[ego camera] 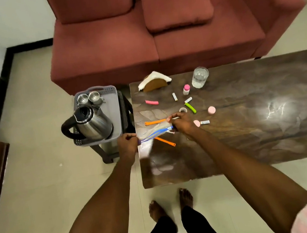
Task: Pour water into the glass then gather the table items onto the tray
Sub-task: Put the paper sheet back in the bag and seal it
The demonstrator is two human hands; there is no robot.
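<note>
A glass (200, 77) with water in it stands at the far side of the dark wooden table (250, 121). A grey tray (112, 106) on a small stand left of the table holds a steel kettle (91, 124) and two steel cups (88, 97). My right hand (181, 123) is closed on the right end of a bunch of blue and white straws (157, 133) near the table's left edge. My left hand (127, 143) pinches their left end. Two orange straws (154, 122) lie beside them.
Scattered on the table are a pink clip (151, 102), a green clip (191, 107), a pink-capped bottle (186, 89), small tubes (174, 96), pink round lids (211, 110), a tape roll (183, 109) and a napkin holder (154, 82). A red sofa (156, 35) stands behind.
</note>
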